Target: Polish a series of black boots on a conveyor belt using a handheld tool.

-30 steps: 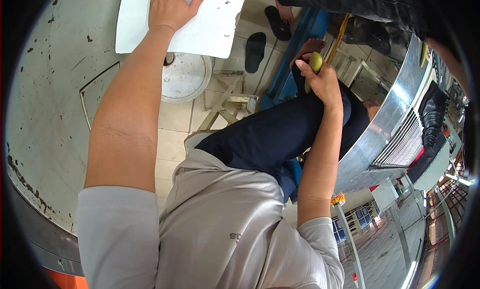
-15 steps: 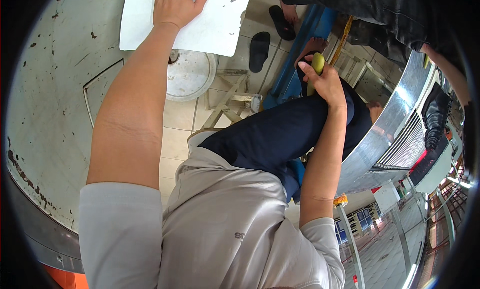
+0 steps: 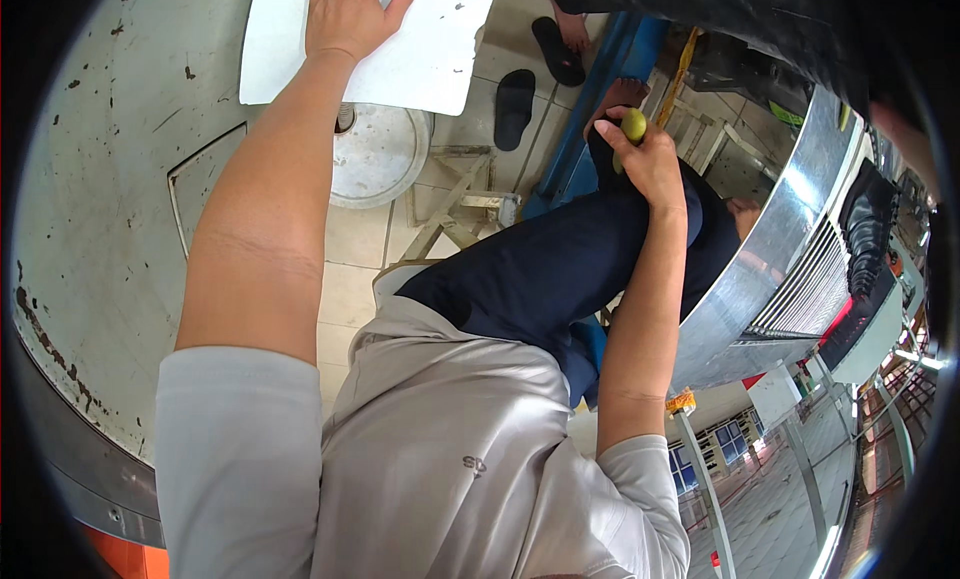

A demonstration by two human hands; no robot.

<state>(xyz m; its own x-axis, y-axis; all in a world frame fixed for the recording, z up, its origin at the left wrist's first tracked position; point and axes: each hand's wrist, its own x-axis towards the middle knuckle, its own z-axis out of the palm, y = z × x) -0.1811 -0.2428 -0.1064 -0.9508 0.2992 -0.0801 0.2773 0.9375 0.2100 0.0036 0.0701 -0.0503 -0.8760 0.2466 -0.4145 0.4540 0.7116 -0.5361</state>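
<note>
My left hand [image 3: 352, 14] lies flat on a white sheet [image 3: 430, 64] with a few dark spots, its thumb spread; the fingertips are cut off by the top edge of the view. The sheet juts past the edge of a worn white metal surface. Closed around a tool with a rounded yellow-green handle [image 3: 634, 126], my right hand [image 3: 652, 167] is over my dark trousers. The handle's end shows above my fist, while the tool's other end is hidden.
Below the sheet is a round white lid [image 3: 378, 157] beside a wooden stool frame [image 3: 455, 204]. Black slippers [image 3: 514, 109] lie on the tiled floor near a blue beam [image 3: 590, 119]. A curved shiny metal panel [image 3: 740, 269] stands on the right, with another person's dark-clothed legs [image 3: 720, 9] beyond.
My right hand with the tool has shifted very slightly, and its handle shows a little less length. The left hand remains flat on the sheet. The other person's arm at the right has moved.
</note>
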